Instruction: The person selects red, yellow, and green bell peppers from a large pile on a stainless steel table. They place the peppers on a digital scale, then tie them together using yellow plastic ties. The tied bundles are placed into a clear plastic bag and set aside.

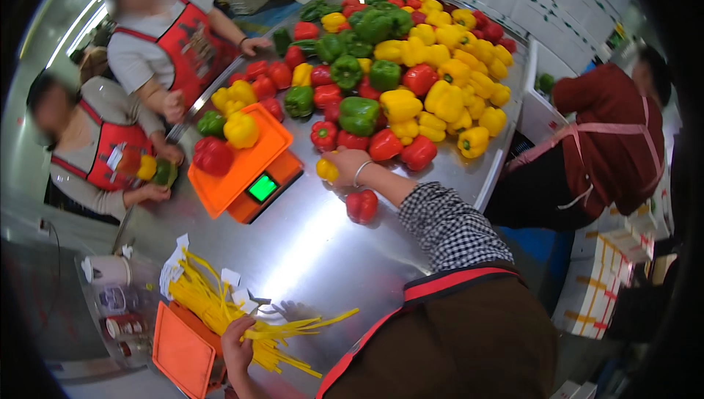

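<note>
My right hand (352, 167), with a bracelet on its wrist, grips a yellow bell pepper (326, 170) at the near edge of a large pepper pile. A single red bell pepper (361, 206) lies below that wrist on the steel table (308, 245). Lower down, my left hand (239, 338) pinches a few flat yellow strips (300, 326) that fan out to the right. The rest of the strip bundle (201, 292), with white tags at its ends, lies beside that hand. On the tray of an orange scale (264, 162) sit red, yellow and green bell peppers (213, 156).
A second orange scale (184, 352) stands left of my left hand. Beyond the table edge are jars and a kettle (107, 270). Two people in red aprons (187, 47) stand across the table, one holding bundled peppers (146, 168). Another person (610, 140) bends by a white box (542, 69).
</note>
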